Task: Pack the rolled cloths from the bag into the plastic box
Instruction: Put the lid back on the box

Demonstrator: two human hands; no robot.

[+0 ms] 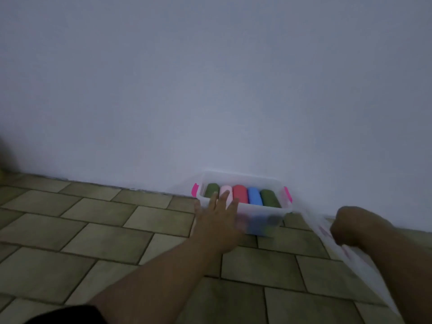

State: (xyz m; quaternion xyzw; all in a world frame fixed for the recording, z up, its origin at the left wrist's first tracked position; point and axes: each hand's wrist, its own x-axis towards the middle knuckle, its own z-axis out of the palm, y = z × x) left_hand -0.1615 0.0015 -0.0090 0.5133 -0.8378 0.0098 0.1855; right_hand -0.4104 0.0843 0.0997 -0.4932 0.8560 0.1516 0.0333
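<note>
Plastic box [266,210] on the tiled floor [93,230], set against the wall [210,90]; five rolled cloths [240,194] lie side by side in it. Left grip [219,220], fingers spread, lies over the near-left rim, probably steadying the box. Right grip [350,226], curled, pinches the bag [364,265], likely keeping it close. The bag's contents are unseen and it is cut off at right; shapes behind the box's front wall are blurred.
</note>
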